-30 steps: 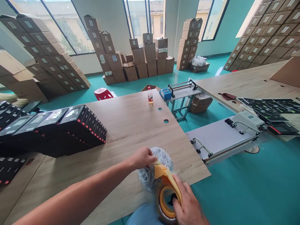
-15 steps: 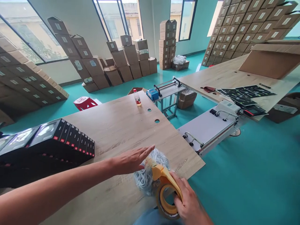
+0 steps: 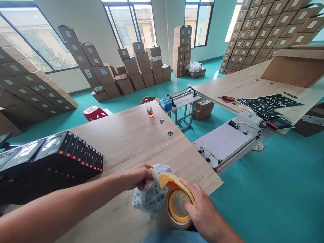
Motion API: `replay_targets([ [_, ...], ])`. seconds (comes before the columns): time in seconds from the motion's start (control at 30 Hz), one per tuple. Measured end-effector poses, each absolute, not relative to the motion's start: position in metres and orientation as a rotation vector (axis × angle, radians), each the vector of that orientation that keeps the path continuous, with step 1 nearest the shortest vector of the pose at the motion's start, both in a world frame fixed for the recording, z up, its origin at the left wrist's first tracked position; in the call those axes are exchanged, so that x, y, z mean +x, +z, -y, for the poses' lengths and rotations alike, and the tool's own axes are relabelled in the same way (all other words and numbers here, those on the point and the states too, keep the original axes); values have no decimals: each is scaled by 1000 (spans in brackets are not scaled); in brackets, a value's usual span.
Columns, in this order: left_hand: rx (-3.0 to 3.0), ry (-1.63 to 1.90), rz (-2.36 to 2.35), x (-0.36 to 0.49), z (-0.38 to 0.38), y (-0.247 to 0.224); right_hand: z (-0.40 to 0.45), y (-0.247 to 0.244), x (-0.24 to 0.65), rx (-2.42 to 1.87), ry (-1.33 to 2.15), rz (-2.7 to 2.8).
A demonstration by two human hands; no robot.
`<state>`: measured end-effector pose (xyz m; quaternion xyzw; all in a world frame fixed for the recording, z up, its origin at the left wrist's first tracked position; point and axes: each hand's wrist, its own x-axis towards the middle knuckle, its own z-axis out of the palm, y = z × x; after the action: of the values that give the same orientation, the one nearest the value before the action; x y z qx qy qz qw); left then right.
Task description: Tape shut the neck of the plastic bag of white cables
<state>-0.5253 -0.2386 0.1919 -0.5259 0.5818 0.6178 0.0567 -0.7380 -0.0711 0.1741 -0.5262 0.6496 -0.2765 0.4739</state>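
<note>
My right hand (image 3: 202, 207) is wrapped round a yellow tape dispenser (image 3: 170, 179) with a large roll of tape in it. A clear plastic bag of pale grey cables (image 3: 149, 199) rests on the wooden table, just left of the dispenser. Closed fingers of my left hand (image 3: 141, 176) pinch crumpled clear plastic at the top of this bag. Whether a strip of tape lies between those fingers is too small to tell. The dispenser's yellow nose is close beside the bag's top.
Stacked black boxes (image 3: 81, 153) stand on the table (image 3: 126, 135) at left. A drink bottle (image 3: 149, 108) is near its far edge, beyond two cable holes. To the right is a white-topped machine (image 3: 222, 138). Cartons (image 3: 263, 30) are piled along the walls.
My left hand has gone from flat and stretched out to closed on the bag's top. The bag has shifted left, and the dispenser's nose now stands apart from the bag's top.
</note>
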Motion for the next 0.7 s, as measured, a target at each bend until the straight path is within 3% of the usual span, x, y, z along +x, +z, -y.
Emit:
replay_targets([
  [0.2, -2330, 2214, -1296, -521, 191, 178, 95, 197, -723, -1464, -448, -1614],
  [0.4, -2293, 2347, -1224, -504, 163, 187, 89, 168, -733, -1454, -378, -1502],
  [0.47, -2106, 1966, -1765, -488, 158, 202, 89, 161, -736, -1463, -396, -1431],
  [0.53, -1739, 1263, -2349, -477, 155, 213, 89, 156, -736, -1465, -426, -1376],
  [0.6, -1374, 752, -2575, -472, 156, 214, 88, 152, -734, -1452, -464, -1355],
  [0.7, -1202, 796, -2605, -476, 167, 203, 84, 146, -733, -1419, -537, -1351],
])
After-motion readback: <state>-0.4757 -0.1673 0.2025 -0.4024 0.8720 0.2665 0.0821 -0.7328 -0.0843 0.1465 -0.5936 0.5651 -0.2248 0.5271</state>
